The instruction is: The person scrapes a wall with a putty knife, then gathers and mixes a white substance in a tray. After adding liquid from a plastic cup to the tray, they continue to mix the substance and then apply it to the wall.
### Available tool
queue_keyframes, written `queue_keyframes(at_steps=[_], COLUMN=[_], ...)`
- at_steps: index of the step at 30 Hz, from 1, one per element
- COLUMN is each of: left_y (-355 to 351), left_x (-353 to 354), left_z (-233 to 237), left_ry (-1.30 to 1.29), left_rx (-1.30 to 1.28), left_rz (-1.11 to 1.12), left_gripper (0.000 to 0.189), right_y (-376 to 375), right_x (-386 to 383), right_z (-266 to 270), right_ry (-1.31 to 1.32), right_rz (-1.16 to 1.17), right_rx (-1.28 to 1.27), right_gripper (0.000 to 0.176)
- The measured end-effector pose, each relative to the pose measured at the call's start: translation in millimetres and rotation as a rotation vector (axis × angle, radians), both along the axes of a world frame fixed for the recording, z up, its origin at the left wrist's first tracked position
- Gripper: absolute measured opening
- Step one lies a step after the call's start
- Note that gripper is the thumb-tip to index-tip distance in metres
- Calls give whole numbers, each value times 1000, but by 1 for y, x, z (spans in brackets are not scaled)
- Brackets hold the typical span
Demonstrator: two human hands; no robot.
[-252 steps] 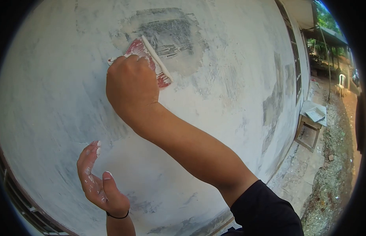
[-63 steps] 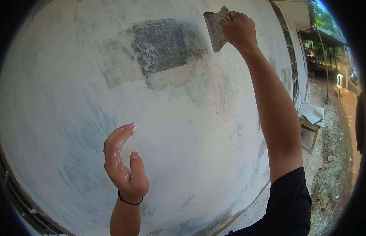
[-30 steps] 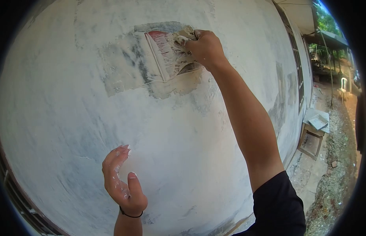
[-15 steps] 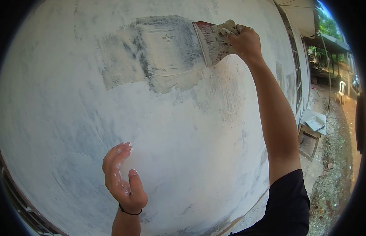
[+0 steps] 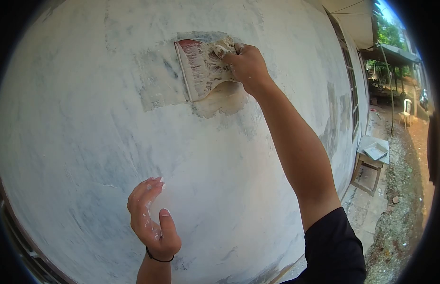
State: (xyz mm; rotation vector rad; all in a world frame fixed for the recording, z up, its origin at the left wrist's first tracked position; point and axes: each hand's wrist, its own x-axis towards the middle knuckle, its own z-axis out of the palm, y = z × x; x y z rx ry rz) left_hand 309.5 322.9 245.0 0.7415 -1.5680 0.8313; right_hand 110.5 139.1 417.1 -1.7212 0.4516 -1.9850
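Observation:
My right hand [image 5: 248,64] grips a wide putty knife [image 5: 201,66] crusted with pale paste, its long blade edge against the wall [image 5: 205,156]. Under and around the blade is a grey damp-looking patch [image 5: 158,80], partly hidden by the tool. Lower down, my left hand [image 5: 153,217] is held up in front of the wall with fingers curved and thumb apart. It holds nothing, and white paste sticks to its fingertips and palm. A black band circles the left wrist.
At the right, a small wooden table [image 5: 366,161] bears a whitish tray [image 5: 375,151]. Farther back are a white chair [image 5: 407,109], a thin pole and a roofed area. A barred window [image 5: 347,71] runs along the wall's right part.
My right hand has moved left with the putty knife, across the grey patch. The left hand keeps its pose; the whole view has shifted slightly.

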Motion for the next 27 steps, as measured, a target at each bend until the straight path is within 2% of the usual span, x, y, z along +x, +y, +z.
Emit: queue_keyframes(at_steps=[2, 5, 13, 17, 20, 21, 22, 24, 27], left_y=[-1, -5, -18, -19, -16, -15, -13, -9, 0], left_x=[-1, -3, -16, -19, -16, -17, -17, -16, -10], left_z=[0, 0, -3, -2, 4, 7, 11, 19, 25], left_ry=[-7, -35, -42, -25, -54, -53, -61, -66, -86], left_rx=[12, 29, 46, 53, 30, 26, 11, -7, -16], left_rz=[22, 6, -24, -60, -45, -40, -44, -41, -2], left_gripper=[35, 42, 42, 42, 44, 44, 44, 44, 45], right_y=[-23, -36, -90, -78, -60, -42, -28, -1, 53], right_x=[-11, -34, -99, -125, -130, -124, -115, -91, -41], right_z=[0, -6, -12, -6, 6, 7, 10, 19, 24], right_ry=[-4, 42, 26, 3, 10, 54, 55, 106, 186], right_rz=[-27, -285, -502, -574, -613, -728, -723, -1134, -1244], right_rx=[-19, 22, 63, 166, 112, 15, 11, -100, -110], right_gripper=[24, 24, 25, 31, 33, 31, 31, 27, 24])
